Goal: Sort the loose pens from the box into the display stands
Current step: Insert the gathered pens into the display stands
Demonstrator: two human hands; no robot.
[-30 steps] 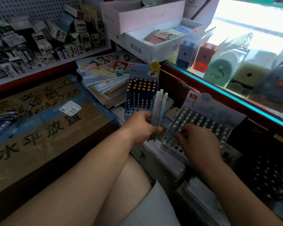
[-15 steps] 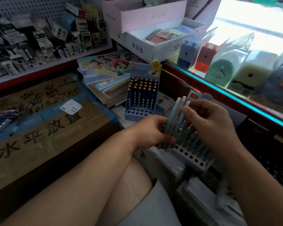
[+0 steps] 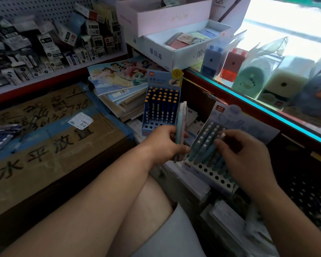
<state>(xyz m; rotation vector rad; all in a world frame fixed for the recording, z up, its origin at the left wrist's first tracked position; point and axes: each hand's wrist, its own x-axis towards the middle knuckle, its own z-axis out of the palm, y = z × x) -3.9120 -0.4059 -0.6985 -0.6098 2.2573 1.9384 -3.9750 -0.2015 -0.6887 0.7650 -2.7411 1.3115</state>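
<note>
Near centre, above the person's lap, the left hand (image 3: 163, 143) is gripping a small bundle of pastel pens (image 3: 181, 125) upright, just in front of the blue display stand (image 3: 161, 80), which is holding rows of dark-blue, orange-capped pens behind a front row of bare holes. Just to the right, the right hand (image 3: 245, 160) is curling its fingers round a single pen (image 3: 222, 135) among the teal pens filling the tilted pale display stand (image 3: 213, 176), whose lower holes are showing open. Behind, on the glass bench, a white box (image 3: 176, 58) is holding notebooks.

A stack of princess notebooks (image 3: 119, 78) lies beside a taped cardboard carton (image 3: 44, 149), with pencil sharpeners (image 3: 232, 65) on the glass counter (image 3: 258, 105).
</note>
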